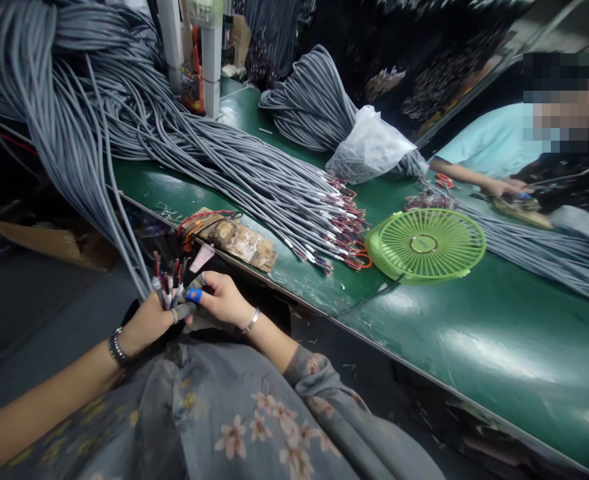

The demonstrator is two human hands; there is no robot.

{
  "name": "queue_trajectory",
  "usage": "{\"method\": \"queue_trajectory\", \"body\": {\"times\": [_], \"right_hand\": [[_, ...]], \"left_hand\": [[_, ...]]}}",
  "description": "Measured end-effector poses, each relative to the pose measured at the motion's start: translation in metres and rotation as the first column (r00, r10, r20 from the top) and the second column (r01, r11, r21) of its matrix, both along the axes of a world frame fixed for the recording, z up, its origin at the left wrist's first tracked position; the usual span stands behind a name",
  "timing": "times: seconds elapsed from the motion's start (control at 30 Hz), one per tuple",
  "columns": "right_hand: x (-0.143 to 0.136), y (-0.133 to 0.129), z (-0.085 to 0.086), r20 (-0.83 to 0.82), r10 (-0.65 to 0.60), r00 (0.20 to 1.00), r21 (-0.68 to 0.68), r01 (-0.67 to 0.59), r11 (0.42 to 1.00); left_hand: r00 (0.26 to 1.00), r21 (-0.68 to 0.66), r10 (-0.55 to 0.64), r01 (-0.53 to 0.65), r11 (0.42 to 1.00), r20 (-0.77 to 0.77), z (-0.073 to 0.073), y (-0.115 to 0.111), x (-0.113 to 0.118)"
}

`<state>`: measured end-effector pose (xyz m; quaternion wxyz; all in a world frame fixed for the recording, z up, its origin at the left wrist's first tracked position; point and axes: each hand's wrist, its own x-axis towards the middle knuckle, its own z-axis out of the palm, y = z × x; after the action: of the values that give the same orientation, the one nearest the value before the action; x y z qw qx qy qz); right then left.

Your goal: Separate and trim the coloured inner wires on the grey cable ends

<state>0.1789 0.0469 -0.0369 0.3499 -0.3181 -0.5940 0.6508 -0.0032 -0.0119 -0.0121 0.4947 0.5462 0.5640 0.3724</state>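
Several grey cables (pixel 132 257) hang from the large pile down to my lap, their stripped ends with thin coloured wires pointing up. My left hand (pixel 150 323) is closed around these cables just below the ends. Close on its right, my right hand (pixel 224 301) is pinched, with blue tape round the thumb and grey wrapping on a finger. Its fingertips meet those of my left hand beside the cable ends; what they pinch is too small to make out. A pale pink piece (pixel 202 258) sticks up just above my right hand.
A green table (pixel 474 340) bears a long bundle of grey cables (pixel 254 173), a green fan (pixel 424 245), a taped brown block (pixel 242 241) and a plastic bag (pixel 372 148). Across it, a person in a turquoise top (pixel 494 141) handles other cables.
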Motion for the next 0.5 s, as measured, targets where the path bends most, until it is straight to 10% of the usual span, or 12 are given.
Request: {"method": "queue_trajectory", "body": {"times": [0.5], "right_hand": [[-0.011,-0.023,-0.018,-0.14,-0.223,0.965,-0.332,0.166,0.929]], "left_hand": [[0.955,0.0,0.208,-0.213,0.977,0.212,-0.002,0.004,0.007]]}}
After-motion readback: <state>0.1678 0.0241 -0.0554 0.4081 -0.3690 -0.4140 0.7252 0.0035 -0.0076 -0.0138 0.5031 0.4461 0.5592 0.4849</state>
